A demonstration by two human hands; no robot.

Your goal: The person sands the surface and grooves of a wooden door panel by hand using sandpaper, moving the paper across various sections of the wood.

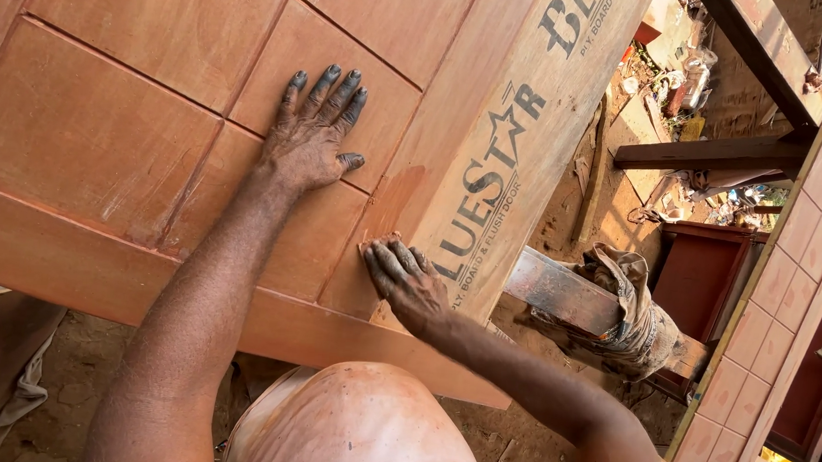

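Note:
A large reddish-brown wooden door (126, 122) with grooved square panels lies flat in front of me. My left hand (315, 134) rests on it, palm down with fingers spread, on a panel near the middle. My right hand (407, 280) presses a small piece of abrasive paper (379, 242) against the door's surface near its side rail. The paper is mostly hidden under the fingers. The bare rail (520, 124) of the door carries dark printed lettering.
A rag-wrapped plank (604, 311) sticks out beneath the door at the right. Another panelled door (783, 279) leans at the far right. Wooden beams (715, 153), scraps and clutter lie on the dirt floor (610, 185) beyond.

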